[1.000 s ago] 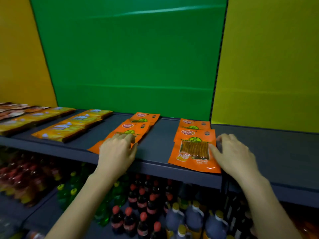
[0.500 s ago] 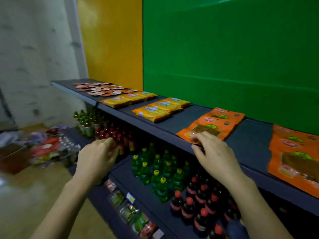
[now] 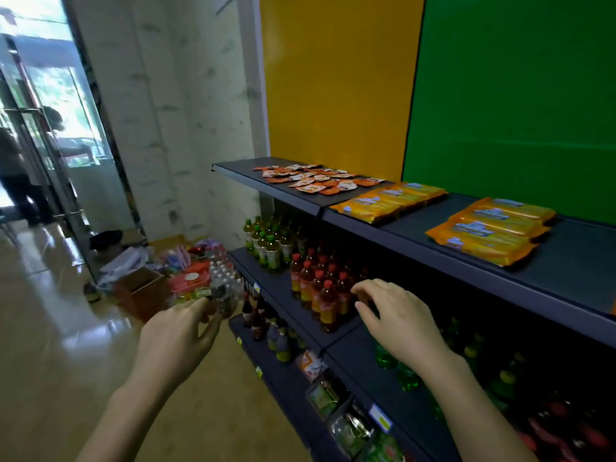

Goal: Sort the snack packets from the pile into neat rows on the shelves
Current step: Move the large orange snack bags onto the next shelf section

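While the fingers (image 3: 366,313) of the right hand (image 3: 400,323) are spread and slightly bent, gripping nothing, the left hand (image 3: 176,341) has its fingers loosely curled and is likewise empty. Both hands hang in the air in front of the drinks shelves, touching no packet.

The pile of small orange-and-white snack packets (image 3: 313,180) lies loose and overlapping at the far left end of the dark grey top shelf (image 3: 566,275). Just right of it lies a row of long yellow-orange packets (image 3: 390,201), then a second such row (image 3: 490,230), each overlapping like tiles.

Below stand red-capped bottles (image 3: 325,295) and green-capped bottles (image 3: 266,248). A yellow panel (image 3: 333,78) and a green panel (image 3: 516,95) back the shelving. A cardboard box (image 3: 140,288) sits on the glossy floor (image 3: 50,328) near a glass door (image 3: 40,128).
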### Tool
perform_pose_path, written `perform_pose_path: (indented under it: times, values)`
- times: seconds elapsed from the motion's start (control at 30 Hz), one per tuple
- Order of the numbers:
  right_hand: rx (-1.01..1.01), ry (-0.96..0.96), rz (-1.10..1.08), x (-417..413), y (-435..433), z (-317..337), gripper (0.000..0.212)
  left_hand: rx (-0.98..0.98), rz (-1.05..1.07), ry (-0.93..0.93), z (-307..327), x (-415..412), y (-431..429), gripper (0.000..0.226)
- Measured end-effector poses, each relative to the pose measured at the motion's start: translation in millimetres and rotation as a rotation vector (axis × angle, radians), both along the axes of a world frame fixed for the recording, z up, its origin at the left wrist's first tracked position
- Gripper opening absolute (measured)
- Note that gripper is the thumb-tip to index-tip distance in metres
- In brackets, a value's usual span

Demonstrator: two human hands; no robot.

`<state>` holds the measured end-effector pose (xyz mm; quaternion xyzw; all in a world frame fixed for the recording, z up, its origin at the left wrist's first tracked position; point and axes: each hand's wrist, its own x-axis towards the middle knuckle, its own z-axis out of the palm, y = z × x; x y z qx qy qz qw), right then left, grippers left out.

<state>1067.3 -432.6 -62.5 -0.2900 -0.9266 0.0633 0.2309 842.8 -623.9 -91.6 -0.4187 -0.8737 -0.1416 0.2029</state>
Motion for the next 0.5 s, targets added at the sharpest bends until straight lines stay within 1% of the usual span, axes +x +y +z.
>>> perform_pose_path:
  times: [0.23, 0.37, 0.5]
  values:
    - [-0.009, -0.014, -0.048, -87, 24, 7, 0.029, 0.055, 0.0, -0.015, 14, -84, 18, 0.017]
    - [-0.034, -0.051, -0.076, -133, 46, -3, 0.028, 0.058, -0.009, -0.077, 3, -129, 46, 0.02]
    - [-0.059, -0.047, -0.093, -186, 73, -13, 0.027, 0.016, -0.029, -0.106, -12, -180, 81, 0.024]
